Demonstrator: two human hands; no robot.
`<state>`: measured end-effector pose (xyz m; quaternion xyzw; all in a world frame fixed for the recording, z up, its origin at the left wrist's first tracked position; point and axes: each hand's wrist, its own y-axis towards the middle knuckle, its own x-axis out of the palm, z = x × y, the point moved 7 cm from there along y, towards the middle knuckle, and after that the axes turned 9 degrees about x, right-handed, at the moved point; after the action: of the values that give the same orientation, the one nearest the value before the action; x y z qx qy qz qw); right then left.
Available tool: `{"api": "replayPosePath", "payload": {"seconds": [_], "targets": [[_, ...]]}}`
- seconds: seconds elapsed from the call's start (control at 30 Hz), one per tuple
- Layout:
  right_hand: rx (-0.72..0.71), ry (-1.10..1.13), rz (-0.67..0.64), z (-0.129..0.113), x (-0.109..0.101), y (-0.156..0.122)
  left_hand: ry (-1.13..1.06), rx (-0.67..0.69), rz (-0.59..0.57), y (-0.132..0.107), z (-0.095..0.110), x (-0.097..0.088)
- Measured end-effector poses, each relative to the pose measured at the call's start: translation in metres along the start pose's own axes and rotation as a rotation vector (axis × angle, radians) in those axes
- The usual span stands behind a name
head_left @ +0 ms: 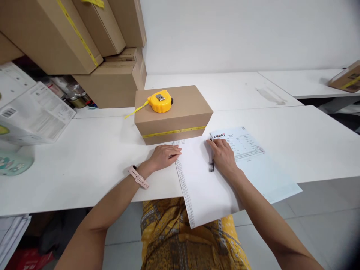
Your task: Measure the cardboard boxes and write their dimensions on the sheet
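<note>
A spiral-bound notebook lies on the white table with a blank white page up, its lower end jutting over the front edge. My left hand rests at its coil side, fingertips touching the coil edge, fingers loosely extended with nothing visible in them. On the page, my right hand has its fingers closed at the upper end of a black-and-clear pen; the thumb is partly hidden. Partly under the right arm is a pale blue printed sheet. Behind the notebook stands a cardboard box carrying a yellow tape measure.
Stacked cardboard boxes rise at the back left. A white printed carton and a mint-green container stand on the left. Another small box sits far right. The tape's end hangs past the box's left edge.
</note>
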<state>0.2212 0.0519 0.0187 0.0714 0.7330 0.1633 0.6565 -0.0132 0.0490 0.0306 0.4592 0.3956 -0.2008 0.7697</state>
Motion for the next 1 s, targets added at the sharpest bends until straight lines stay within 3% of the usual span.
{"api": "replayPosePath", "payload": {"seconds": [0.13, 0.2, 0.3, 0.4, 0.5, 0.57, 0.63, 0.73, 0.83, 0.9, 1.0], "targets": [[0.009, 0.050, 0.068, 0.002, 0.005, -0.002, 0.111, 0.062, 0.081, 0.001, 0.012, -0.007], [0.011, 0.051, 0.094, 0.002, 0.006, -0.002, 0.209, 0.076, 0.167, 0.005, 0.021, -0.020], [0.009, 0.047, 0.129, 0.003, 0.007, -0.001, 0.386, 0.047, 0.401, 0.018, 0.031, -0.060], [0.015, 0.054, 0.148, 0.003, 0.009, 0.001, 0.463, -0.150, 0.631, 0.040, 0.023, -0.110], [0.031, 0.074, 0.156, 0.004, 0.009, 0.002, 0.357, -0.470, 0.556, 0.067, -0.010, -0.137], [0.036, 0.110, 0.171, 0.004, 0.007, 0.000, 0.253, -0.639, 0.410, 0.079, -0.033, -0.138], [0.063, 0.185, 0.239, 0.006, -0.001, -0.002, 0.180, -0.720, 0.320, 0.084, -0.047, -0.136], [0.124, 0.392, 0.444, 0.011, -0.032, -0.007, 0.083, -0.720, 0.412, 0.083, -0.050, -0.142], [0.184, 0.701, 0.572, 0.013, -0.078, 0.000, -0.288, -0.666, 0.562, 0.087, -0.040, -0.146], [0.244, 0.996, 0.451, 0.007, -0.102, 0.022, -0.578, -0.624, 0.546, 0.098, -0.025, -0.144], [0.346, 1.466, -0.114, -0.025, -0.110, 0.068, -0.780, -0.607, 0.461, 0.116, -0.002, -0.143]]}}
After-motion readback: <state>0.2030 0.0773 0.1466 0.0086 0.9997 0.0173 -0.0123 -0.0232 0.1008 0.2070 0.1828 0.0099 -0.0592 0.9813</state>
